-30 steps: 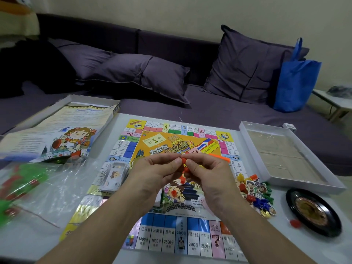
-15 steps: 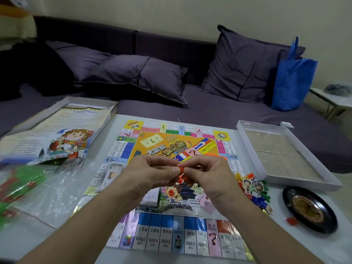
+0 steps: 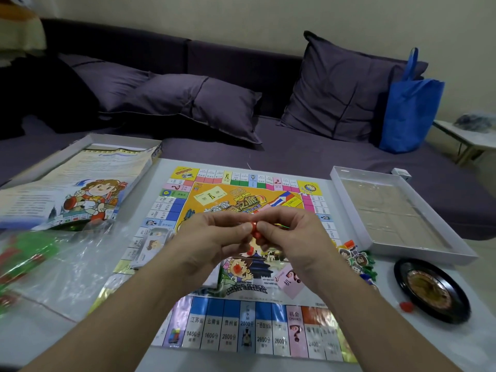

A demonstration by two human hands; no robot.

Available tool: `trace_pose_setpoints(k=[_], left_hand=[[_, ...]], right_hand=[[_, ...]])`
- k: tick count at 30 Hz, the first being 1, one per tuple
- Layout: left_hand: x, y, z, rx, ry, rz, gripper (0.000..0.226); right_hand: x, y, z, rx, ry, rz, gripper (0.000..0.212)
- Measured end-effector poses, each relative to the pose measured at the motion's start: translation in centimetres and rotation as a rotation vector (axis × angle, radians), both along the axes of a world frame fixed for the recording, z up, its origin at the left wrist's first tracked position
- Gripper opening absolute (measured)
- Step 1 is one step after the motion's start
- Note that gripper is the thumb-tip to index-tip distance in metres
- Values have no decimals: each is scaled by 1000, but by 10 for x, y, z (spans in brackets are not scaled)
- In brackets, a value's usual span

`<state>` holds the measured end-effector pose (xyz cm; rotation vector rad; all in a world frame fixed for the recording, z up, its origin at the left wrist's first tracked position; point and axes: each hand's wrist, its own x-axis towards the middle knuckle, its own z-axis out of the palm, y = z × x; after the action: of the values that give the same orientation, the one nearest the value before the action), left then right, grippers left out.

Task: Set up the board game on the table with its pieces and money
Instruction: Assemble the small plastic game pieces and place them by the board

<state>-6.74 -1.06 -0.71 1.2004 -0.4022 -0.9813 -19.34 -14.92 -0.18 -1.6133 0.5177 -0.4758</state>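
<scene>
The colourful game board (image 3: 204, 334) lies flat on the white table. Above its middle, my left hand (image 3: 214, 237) and my right hand (image 3: 290, 237) meet, and both pinch a small red plastic piece (image 3: 253, 228) between fingertips. Two loose red bits (image 3: 250, 251) lie on the board under the hands. A stack of paper money (image 3: 153, 242) rests on the board's left edge. A pink chance card (image 3: 290, 280) lies near my right wrist. A pile of small coloured pieces and character tokens (image 3: 357, 260) sits off the board's right edge.
An open white box tray (image 3: 402, 253) stands at the right, a black spinner wheel (image 3: 432, 288) and a loose red piece (image 3: 406, 306) in front of it. The box lid with a rules sheet (image 3: 80, 183) and a clear plastic bag (image 3: 53, 259) lie at the left. A sofa runs behind.
The hands have stayed together over the board's middle, working the red piece between the fingertips; the orange stick seen beside the right hand earlier is no longer visible.
</scene>
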Motion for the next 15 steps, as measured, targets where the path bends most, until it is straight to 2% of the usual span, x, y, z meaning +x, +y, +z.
trace_pose_setpoints(k=[3, 7, 15], left_hand=[[1, -4, -3, -10, 51, 83, 19], [2, -2, -4, 13, 72, 57, 26], [-10, -4, -6, -41, 135, 68, 26]], right_hand=[[2, -1, -1, 43, -45, -64, 21], [2, -2, -3, 83, -82, -138, 21], [5, 7, -6, 14, -74, -128, 21]])
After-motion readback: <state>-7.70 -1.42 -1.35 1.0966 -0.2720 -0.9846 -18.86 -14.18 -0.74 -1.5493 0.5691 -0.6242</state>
